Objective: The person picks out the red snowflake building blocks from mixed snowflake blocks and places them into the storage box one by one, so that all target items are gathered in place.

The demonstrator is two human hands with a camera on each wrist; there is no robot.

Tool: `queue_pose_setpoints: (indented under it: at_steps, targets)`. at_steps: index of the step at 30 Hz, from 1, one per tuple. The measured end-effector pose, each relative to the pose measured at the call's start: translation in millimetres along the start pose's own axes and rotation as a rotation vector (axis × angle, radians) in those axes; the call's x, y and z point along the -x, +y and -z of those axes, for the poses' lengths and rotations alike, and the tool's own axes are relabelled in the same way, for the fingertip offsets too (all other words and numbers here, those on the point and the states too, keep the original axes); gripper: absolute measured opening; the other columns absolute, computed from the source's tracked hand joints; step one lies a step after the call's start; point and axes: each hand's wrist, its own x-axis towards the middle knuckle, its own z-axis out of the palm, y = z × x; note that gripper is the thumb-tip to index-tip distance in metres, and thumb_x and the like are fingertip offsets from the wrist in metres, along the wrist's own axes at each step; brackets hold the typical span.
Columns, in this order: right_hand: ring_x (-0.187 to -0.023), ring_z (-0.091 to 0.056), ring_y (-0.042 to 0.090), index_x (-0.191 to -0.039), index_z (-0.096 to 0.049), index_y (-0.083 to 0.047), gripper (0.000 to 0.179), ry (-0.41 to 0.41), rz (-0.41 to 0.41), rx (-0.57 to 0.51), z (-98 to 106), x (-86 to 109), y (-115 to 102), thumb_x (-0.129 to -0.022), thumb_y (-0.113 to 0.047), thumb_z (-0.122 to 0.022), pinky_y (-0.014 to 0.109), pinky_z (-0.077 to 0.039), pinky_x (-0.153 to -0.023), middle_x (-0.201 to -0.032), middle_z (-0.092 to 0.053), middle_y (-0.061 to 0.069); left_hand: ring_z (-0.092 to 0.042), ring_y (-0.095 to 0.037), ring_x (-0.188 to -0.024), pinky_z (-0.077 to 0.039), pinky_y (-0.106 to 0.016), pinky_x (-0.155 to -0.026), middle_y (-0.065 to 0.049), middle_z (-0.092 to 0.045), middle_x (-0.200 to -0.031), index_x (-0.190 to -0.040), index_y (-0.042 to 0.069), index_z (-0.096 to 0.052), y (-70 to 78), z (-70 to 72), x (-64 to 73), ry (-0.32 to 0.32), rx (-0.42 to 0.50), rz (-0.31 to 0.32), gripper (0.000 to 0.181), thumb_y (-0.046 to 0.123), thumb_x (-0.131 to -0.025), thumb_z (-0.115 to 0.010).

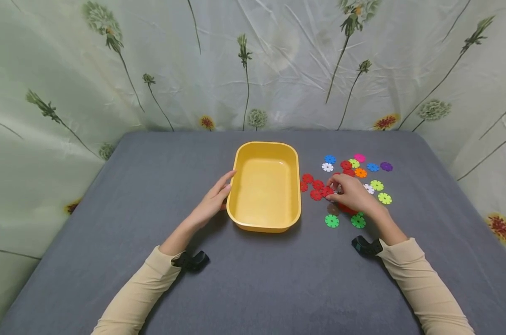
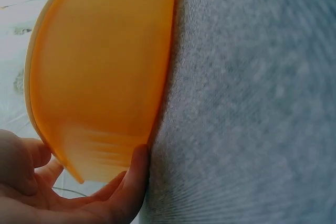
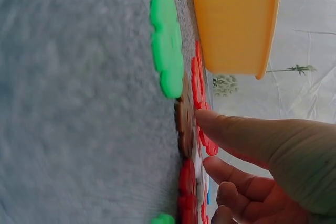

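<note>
A yellow plastic tub (image 1: 264, 228) stands in the middle of the grey-covered table. My left hand (image 1: 212, 200) rests against the outside of its left wall, fingers loosely extended. In the left wrist view, fingertips (image 2: 139, 156) touch the wall of the tub (image 2: 105, 66) near its base and its rim. Right of the tub, my right hand (image 1: 353, 193) pinches a red notched disc (image 1: 328, 192) between thumb and forefinger, low among the other discs. The right wrist view shows the thumb (image 3: 226, 124) over the red disc (image 3: 210, 146).
More red discs (image 1: 307, 178) lie close to the tub's right side. Around the right hand are green (image 1: 331, 221), brown (image 1: 333, 209), white (image 1: 327, 167), blue (image 1: 330, 159), orange (image 1: 360, 172) and purple (image 1: 386, 166) discs. A flowered cloth (image 1: 253, 70) hangs behind the table.
</note>
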Motion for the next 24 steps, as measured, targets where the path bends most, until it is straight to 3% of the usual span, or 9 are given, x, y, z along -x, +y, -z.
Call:
queue_pose_setpoints:
  at_steps: [4,15,24]
  targets:
    - [-0.067,-0.050,0.016,-0.100,-0.060,-0.002,0.028,0.002,-0.010,-0.012,-0.8,-0.4,-2.5,-0.078,-0.011,-0.075,0.024,-0.043,-0.060,-0.083,-0.063,0.012,-0.048,-0.037,-0.123,-0.055,-0.034,-0.084,-0.024,-0.038,-0.142,-0.151,0.025,-0.016,1.7,-0.7,1.2,-0.007,0.004,0.000,0.048,0.024,-0.104,-0.028]
    - [-0.066,-0.049,0.016,-0.104,-0.061,-0.003,0.029,0.027,-0.021,-0.035,-2.6,0.9,-3.2,-0.078,-0.009,-0.074,0.024,-0.042,-0.058,-0.084,-0.064,0.013,-0.049,-0.035,-0.123,-0.052,-0.024,-0.080,-0.023,-0.039,-0.144,-0.150,0.030,-0.016,-2.0,-2.3,1.3,-0.011,0.005,0.007,0.050,0.024,-0.103,-0.032]
    - [-0.063,-0.051,0.014,-0.110,-0.066,-0.005,0.032,0.049,-0.006,-0.094,-3.7,1.6,-3.3,-0.080,-0.010,-0.073,0.019,-0.043,-0.052,-0.076,-0.064,0.009,-0.050,-0.034,-0.120,-0.053,-0.024,-0.079,-0.024,-0.040,-0.143,-0.150,0.031,-0.017,-3.0,-2.9,1.3,-0.014,0.005,-0.003,0.050,0.024,-0.103,-0.033]
